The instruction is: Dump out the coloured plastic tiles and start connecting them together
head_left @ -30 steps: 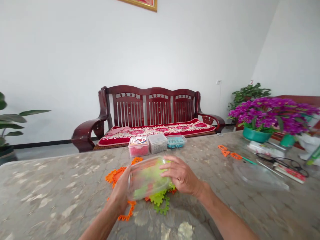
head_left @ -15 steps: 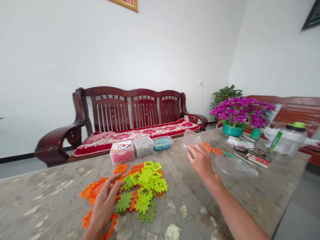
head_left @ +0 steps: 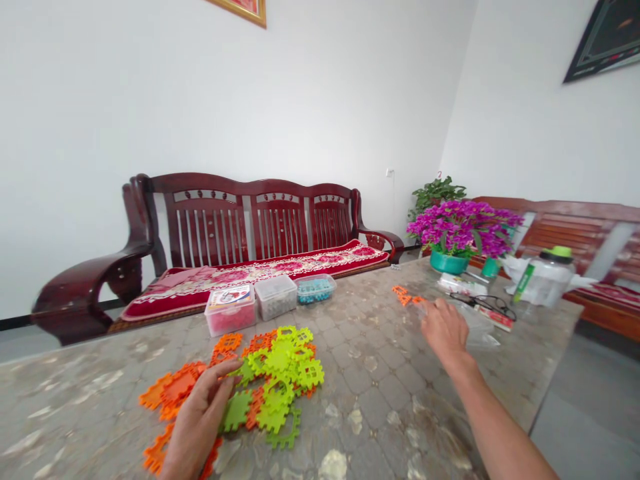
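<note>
A pile of green and orange toothed plastic tiles lies spread on the stone-patterned table in front of me. My left hand rests at the pile's left side, fingers stretched flat over orange and green tiles and gripping nothing. My right hand is stretched out to the right, seen from the back, its fingers curled at a clear plastic container that sits low over the table. The container looks empty and is blurred.
Three small lidded boxes of beads stand at the table's far edge before a dark red wooden bench. At the right are a few orange tiles, purple flowers in a teal pot, glasses and a green-capped plastic jar.
The clear container was lifted off the tiles, leaving them spread on the table. My right hand carried it right and lowered it; my left hand settled onto the tiles. My view turned right.
</note>
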A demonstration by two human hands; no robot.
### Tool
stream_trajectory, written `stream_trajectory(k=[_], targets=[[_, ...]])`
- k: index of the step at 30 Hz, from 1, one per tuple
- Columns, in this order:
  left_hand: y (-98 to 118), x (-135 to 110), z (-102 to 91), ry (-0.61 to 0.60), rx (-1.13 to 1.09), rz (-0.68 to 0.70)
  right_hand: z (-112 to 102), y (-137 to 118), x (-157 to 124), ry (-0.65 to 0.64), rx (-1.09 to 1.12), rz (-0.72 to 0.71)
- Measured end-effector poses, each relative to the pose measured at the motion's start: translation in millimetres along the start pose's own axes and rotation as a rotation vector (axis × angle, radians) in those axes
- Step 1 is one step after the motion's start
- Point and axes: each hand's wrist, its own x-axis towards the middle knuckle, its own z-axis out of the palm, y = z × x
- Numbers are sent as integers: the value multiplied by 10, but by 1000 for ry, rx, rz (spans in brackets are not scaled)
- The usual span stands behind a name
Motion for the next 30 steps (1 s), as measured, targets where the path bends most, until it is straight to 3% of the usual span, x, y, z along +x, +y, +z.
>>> stream_trajectory(k=[4, 7, 10, 15, 21, 30], targets=[[-121, 45, -23, -10, 59, 57, -71, 18, 9, 33, 5, 45], [-163, 51, -27, 6, 119, 189, -95, -170, 19, 118, 97, -31], [-127, 19, -23, -10, 172, 284, 11, -556, 27, 79, 324, -223], [-18, -39, -2, -87, 209, 276, 399, -1338, 110, -82, 636, -422], [-38, -27, -6, -92, 243, 267, 685, -1957, 481, -127, 567, -432], [-150, -34, -20, -187, 328, 222, 700, -2369, 824, -59, 455, -660]])
